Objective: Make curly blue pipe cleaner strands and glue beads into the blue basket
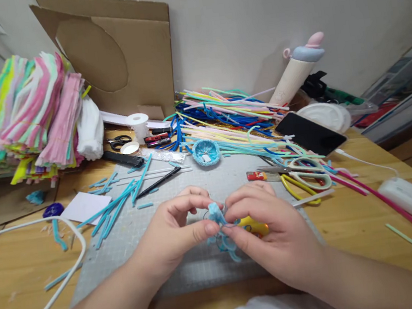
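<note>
My left hand (179,228) and my right hand (271,229) meet over the grey cutting mat (127,244), both pinched on a small light-blue pipe-cleaner piece (218,214) with loose fuzzy ends hanging below. A thin wire loops at the piece. A yellow tool (254,226) lies under my right hand's fingers. A finished light-blue woven cup shape (206,152) sits farther back on the mat.
Cut blue pipe-cleaner lengths (116,205) and a black pen (159,182) lie left on the mat. Scissors (300,173), a red lighter (255,175), a phone (309,134), a loose pile of coloured stems (223,114), bundled stems (31,113), cardboard (121,49) and a bottle (299,70) surround.
</note>
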Action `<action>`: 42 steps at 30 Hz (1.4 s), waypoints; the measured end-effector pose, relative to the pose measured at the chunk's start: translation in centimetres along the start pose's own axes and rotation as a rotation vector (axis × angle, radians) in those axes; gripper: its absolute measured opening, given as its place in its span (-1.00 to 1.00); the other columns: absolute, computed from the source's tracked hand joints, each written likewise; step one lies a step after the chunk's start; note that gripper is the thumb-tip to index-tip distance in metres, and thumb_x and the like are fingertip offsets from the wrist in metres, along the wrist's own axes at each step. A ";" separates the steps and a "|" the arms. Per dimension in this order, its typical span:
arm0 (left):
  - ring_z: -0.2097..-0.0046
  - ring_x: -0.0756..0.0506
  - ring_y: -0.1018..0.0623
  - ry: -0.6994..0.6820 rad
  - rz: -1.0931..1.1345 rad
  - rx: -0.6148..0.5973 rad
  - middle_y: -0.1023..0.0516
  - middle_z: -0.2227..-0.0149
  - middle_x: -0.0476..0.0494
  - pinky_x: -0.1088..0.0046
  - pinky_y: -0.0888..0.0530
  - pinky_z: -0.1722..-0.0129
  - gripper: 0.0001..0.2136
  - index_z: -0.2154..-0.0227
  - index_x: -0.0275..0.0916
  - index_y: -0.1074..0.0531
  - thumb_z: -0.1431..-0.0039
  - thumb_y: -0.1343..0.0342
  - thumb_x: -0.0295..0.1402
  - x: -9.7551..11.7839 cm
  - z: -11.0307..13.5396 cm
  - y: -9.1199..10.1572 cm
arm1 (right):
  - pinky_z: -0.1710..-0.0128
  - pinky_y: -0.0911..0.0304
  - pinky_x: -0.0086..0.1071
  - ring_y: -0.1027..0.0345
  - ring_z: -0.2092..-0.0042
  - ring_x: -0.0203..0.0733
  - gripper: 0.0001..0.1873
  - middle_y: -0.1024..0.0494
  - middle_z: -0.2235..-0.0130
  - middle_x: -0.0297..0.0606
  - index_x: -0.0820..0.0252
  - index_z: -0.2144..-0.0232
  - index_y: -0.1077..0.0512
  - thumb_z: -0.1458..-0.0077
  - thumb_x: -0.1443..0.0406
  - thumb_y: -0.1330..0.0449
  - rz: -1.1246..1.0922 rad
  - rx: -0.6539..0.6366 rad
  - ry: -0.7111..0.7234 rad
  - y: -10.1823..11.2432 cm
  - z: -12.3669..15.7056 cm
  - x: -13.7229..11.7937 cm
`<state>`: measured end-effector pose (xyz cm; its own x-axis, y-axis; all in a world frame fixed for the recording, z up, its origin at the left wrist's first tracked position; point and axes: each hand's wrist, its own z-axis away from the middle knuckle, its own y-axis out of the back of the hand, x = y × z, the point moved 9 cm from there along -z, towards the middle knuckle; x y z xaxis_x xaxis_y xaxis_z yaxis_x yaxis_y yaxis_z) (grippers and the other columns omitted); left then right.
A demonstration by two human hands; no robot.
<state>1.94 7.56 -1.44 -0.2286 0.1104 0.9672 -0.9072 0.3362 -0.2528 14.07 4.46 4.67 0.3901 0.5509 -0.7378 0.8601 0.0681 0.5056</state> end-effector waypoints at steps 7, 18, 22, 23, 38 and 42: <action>0.20 -0.05 -0.43 -0.082 -0.052 0.001 -0.42 0.29 -0.03 0.41 -0.33 0.14 -0.89 0.43 -0.09 -0.63 0.09 -0.37 -0.33 0.4 0.0 0.1 | 0.16 0.04 -0.16 -0.38 0.31 -0.24 -0.90 -0.53 0.40 -0.35 0.19 0.44 -0.46 -0.08 0.44 -0.20 0.195 0.013 0.093 0.0 0.1 -1.3; 0.25 -0.01 -0.44 -0.149 -0.096 -0.003 -0.44 0.33 -0.01 0.46 -0.37 0.22 -0.90 0.44 -0.07 -0.62 0.03 -0.32 -0.43 0.9 0.2 0.1 | 0.13 0.03 -0.12 -0.37 0.30 -0.21 -0.90 -0.55 0.41 -0.37 0.18 0.44 -0.45 -0.08 0.44 -0.20 0.248 0.009 0.131 -0.1 0.2 -1.8; 0.27 -0.02 -0.44 -0.242 -0.223 0.001 -0.43 0.35 -0.01 0.45 -0.37 0.25 -0.90 0.43 -0.09 -0.60 0.00 -0.30 -0.45 2.4 0.6 0.0 | 0.11 0.03 -0.07 -0.37 0.27 -0.16 -0.92 -0.55 0.35 -0.30 0.22 0.40 -0.46 0.01 0.44 -0.20 0.207 0.000 0.160 0.3 0.4 -2.3; 0.28 -0.02 -0.44 -0.275 -0.273 0.000 -0.43 0.36 -0.01 0.44 -0.37 0.26 -0.90 0.43 -0.11 -0.59 0.00 -0.29 -0.47 2.9 0.8 -0.1 | 0.11 0.02 -0.06 -0.36 0.26 -0.15 -0.88 -0.54 0.34 -0.27 0.23 0.37 -0.46 0.04 0.45 -0.18 0.191 0.012 0.169 0.5 0.4 -2.5; 0.32 -0.10 -0.47 -0.539 -0.859 0.079 -0.50 0.44 -0.01 0.27 -0.31 0.20 -0.85 0.51 -0.12 -0.51 0.07 -0.20 -0.55 6.1 2.1 -1.9 | 0.14 -0.02 -0.12 -0.37 0.25 -0.21 -0.89 -0.55 0.34 -0.33 0.17 0.37 -0.44 -0.06 0.46 -0.23 0.238 0.062 0.208 1.0 0.2 -2.9; 0.31 -0.10 -0.48 -0.567 -0.935 0.079 -0.52 0.43 0.00 0.27 -0.29 0.21 -0.86 0.50 -0.11 -0.51 0.05 -0.19 -0.53 6.1 2.3 -2.1 | 0.13 0.00 -0.12 -0.37 0.23 -0.20 -0.88 -0.55 0.30 -0.32 0.15 0.36 -0.45 -0.09 0.46 -0.21 0.260 0.022 0.212 0.6 0.3 -2.6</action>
<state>1.65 5.37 5.06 0.4512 -0.6103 0.6511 -0.8221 -0.0003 0.5693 13.70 2.87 6.79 0.5220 0.7085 -0.4749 0.7489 -0.1143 0.6528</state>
